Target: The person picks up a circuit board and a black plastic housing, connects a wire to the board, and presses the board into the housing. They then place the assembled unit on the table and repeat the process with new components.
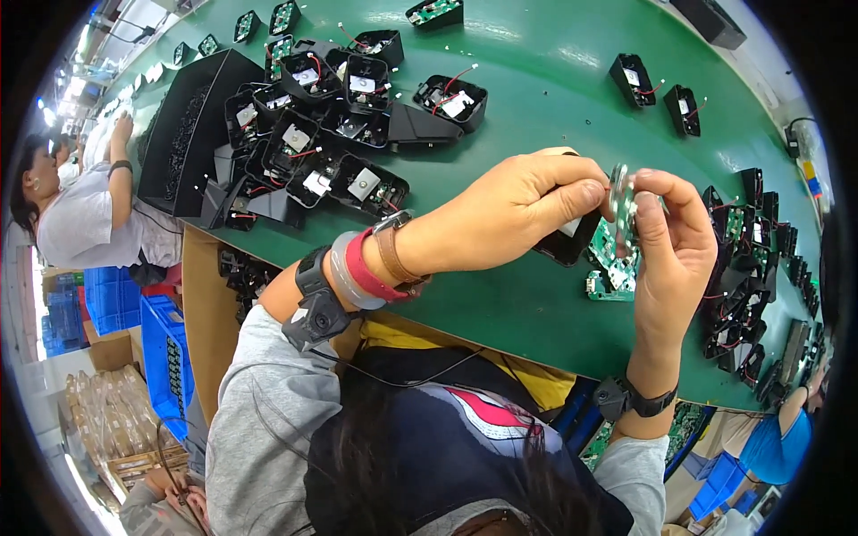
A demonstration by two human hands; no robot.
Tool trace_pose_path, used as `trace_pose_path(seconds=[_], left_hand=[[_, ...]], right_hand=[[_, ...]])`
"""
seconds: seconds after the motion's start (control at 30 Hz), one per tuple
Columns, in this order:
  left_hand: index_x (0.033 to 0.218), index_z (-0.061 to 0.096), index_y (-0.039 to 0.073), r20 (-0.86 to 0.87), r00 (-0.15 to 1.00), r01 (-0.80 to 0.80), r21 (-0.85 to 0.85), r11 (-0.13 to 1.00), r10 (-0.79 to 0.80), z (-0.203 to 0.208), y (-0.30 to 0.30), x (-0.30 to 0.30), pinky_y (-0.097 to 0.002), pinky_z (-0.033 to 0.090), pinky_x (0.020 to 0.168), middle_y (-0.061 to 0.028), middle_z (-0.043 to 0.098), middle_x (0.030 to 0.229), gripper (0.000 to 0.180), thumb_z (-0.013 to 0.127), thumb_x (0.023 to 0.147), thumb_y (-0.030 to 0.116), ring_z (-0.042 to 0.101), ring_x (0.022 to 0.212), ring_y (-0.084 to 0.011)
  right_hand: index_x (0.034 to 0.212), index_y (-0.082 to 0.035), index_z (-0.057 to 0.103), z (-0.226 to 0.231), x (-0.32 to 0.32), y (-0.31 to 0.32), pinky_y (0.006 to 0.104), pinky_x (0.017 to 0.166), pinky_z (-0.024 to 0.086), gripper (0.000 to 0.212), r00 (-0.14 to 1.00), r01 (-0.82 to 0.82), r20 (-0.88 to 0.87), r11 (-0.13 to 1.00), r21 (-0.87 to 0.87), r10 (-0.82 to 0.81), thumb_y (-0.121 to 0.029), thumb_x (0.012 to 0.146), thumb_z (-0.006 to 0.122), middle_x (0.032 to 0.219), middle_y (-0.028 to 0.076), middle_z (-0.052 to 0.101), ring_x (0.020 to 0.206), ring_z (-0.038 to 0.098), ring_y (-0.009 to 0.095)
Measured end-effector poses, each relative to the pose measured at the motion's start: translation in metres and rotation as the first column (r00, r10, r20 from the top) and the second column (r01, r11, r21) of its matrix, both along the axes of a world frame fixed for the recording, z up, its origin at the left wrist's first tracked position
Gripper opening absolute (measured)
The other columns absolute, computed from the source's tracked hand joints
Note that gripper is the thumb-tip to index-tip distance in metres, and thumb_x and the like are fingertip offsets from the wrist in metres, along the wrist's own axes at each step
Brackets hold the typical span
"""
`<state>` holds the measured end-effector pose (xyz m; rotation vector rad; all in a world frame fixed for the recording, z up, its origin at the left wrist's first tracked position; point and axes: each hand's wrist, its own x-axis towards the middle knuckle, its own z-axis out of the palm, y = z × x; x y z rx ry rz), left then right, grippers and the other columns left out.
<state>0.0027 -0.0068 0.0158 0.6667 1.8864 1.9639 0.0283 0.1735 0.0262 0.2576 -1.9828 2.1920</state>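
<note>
Edge-on between my hands is a green circuit board (623, 210), held up above the table. The fingers and thumb of my right hand (672, 241) grip it from its right side. My left hand (545, 196) is closed in a pinch at the board's left face; what lies between its fingertips is too small to make out. Beneath the left fingers a black plastic housing (565, 248) shows in part, mostly covered by the hand. Several more green circuit boards (612, 284) lie on the table just below the held one.
Black housings with red wires (362, 85) are heaped at the left, beside a black bin of small dark parts (183, 134). Two housings (635, 80) stand at the far right. More housings (737, 304) crowd the green table's (500, 313) right side. A co-worker (85, 205) sits at left.
</note>
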Motion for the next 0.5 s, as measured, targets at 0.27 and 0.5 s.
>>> trace_pose_path(seconds=[0.27,0.5], left_hand=[[0.112,0.055,0.006,0.148,0.974,0.165,0.056,0.985,-0.172,-0.004,0.001,0.001,-0.0191,0.042,0.065,0.0048,0.053,0.085,0.021,0.048,0.098,0.020,0.047,0.075,-0.0028],[0.144,0.027,0.014,0.289,0.937,0.160,0.147,0.976,-0.197,-0.007,0.004,0.006,-0.0260,0.046,0.070,-0.0022,0.052,0.113,0.059,0.041,0.094,0.042,0.051,0.096,-0.0108]], right_hand=[[0.096,0.003,0.061,-0.007,0.006,-0.007,0.0176,0.065,0.043,0.010,0.988,0.049,-0.153,0.992,0.117,-0.030,0.003,0.087,0.062,0.092,0.002,0.056,0.076,0.054,0.005],[0.109,-0.002,0.055,-0.004,0.014,-0.013,0.0154,0.048,0.034,0.023,0.984,0.172,-0.094,0.943,0.285,-0.151,0.002,0.087,0.055,0.069,-0.003,0.050,0.057,0.047,0.000]])
